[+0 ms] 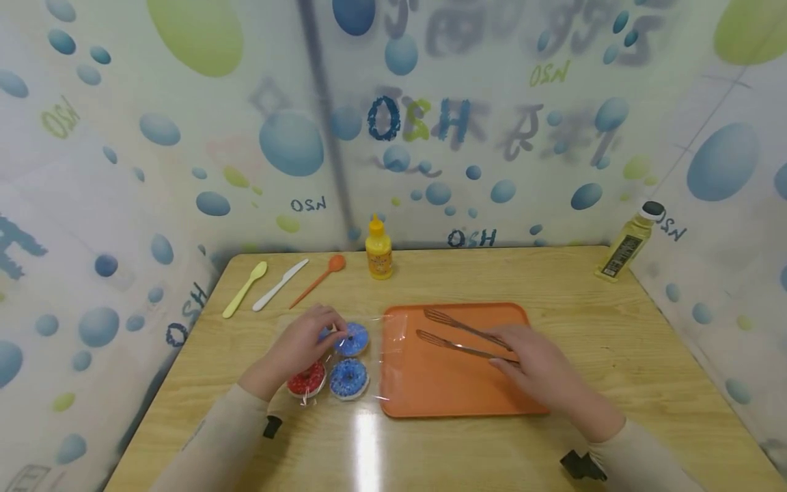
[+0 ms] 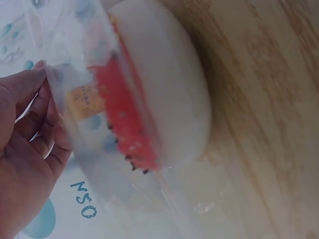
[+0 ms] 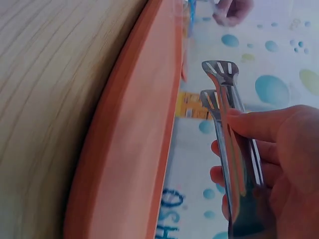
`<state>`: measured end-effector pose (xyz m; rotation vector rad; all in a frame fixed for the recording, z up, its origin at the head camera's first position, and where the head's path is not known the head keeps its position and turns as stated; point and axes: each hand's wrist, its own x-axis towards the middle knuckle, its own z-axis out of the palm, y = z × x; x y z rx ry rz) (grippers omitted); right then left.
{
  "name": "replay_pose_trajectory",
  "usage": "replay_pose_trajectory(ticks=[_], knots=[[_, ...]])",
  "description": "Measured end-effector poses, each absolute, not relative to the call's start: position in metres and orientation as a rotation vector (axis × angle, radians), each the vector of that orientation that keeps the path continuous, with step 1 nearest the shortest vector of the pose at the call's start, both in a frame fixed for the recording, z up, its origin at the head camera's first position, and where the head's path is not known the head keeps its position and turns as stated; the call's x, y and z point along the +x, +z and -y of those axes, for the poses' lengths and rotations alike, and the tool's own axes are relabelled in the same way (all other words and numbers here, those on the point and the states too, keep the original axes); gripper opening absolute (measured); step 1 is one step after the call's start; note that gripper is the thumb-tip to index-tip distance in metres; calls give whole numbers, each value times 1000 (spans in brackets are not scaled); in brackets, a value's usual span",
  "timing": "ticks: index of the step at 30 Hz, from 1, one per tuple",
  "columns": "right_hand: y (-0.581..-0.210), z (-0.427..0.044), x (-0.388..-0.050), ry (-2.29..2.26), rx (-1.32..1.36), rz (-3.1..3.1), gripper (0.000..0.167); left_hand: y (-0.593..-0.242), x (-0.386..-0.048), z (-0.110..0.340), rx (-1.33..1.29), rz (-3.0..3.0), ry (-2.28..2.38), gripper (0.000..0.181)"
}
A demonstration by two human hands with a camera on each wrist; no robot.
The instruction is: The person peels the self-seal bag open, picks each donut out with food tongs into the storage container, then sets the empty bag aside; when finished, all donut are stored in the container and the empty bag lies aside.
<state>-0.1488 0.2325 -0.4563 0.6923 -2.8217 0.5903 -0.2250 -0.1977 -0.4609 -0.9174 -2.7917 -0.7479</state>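
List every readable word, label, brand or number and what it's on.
"H2O", mirrored, large: back wall.
Smaller "H2O", mirrored: back wall and left wall.
Apparently "N2O", small, mirrored: both walls.
Grey characters, back wall: unreadably blurred.
Boxed sign, left wall: unreadably blurred.
Yellow bottle's label: unreadably small.
Clear bottle's label: unreadably small.

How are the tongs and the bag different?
The tongs look like shiny metal; the bag is see-through. Donuts show through the bag; the tongs grip nothing. The right hand holds the tongs, while the left hand pinches the bag. Both are in a hand.
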Motion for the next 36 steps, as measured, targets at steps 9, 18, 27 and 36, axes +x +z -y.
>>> replay_pose_trajectory(ticks=[9,18,27,36], knots=[[-451,-197,-155,556,855,2831,43,-462,-224,200,-928,2745,-773,7],[-455,-178,-162,538,904,2825,42,-461,-222,198,-889,2742,-770,5],[-455,-160,-171,559,906,2880,40,-462,-225,200,-928,2697,-763,5],[-458,-143,-185,537,949,2914,46,-464,-226,199,-945,2680,-743,7]])
